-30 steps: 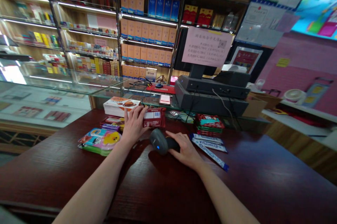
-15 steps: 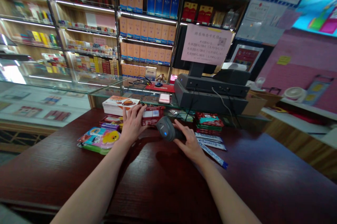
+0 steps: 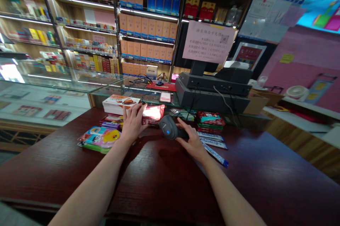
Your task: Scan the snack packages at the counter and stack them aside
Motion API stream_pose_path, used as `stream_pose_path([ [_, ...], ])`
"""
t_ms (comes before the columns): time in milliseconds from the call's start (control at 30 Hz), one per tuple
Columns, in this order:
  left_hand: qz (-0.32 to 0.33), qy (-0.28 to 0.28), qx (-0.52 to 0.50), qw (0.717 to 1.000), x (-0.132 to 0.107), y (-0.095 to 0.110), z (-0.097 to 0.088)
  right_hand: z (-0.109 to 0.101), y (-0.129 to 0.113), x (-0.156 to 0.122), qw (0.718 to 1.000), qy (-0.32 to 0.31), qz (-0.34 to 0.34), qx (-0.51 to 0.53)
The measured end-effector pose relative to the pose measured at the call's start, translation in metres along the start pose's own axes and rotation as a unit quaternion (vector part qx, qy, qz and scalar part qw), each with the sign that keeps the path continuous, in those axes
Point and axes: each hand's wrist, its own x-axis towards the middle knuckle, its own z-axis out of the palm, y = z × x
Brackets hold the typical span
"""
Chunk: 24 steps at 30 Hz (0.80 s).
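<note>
Barcode scanner (image 3: pixel 171 127) curled in your right hand (image 3: pixel 192 140), aimed at the red packet (image 3: pixel 152 114); your spread left hand (image 3: pixel 132 122) steadies it (glare on it).

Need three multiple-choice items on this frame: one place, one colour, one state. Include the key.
1. Where is the stack of packets? A: on the monitor stand. B: inside the glass case. C: on the counter, right of the scanner.
2. What colour is the scanner's lit dot? A: blue. B: red. C: green.
3. What is the left hand doing? A: hanging clear of everything. B: lying on the red packet. C: holding the scanner.

1 C: the stack lies on the counter.
2 A: the dot glows blue.
3 B: its fingers reach the packet, while the right hand holds the scanner.
</note>
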Motion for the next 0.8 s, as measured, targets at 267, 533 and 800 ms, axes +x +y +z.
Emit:
stream_pose_path([
  [267, 0.003, 0.005, 0.011, 1.000, 0.000, -0.002, 0.002, -0.001, -0.003, 0.000, 1.000, -0.005, -0.004, 0.001],
  [533, 0.004, 0.008, 0.006, 1.000, 0.001, -0.001, 0.002, 0.002, -0.010, -0.005, 0.996, -0.084, -0.020, 0.006],
  [800, 0.012, 0.005, -0.019, 1.000, 0.002, 0.002, -0.001, 0.009, -0.019, -0.011, 0.983, -0.179, -0.030, -0.005],
])
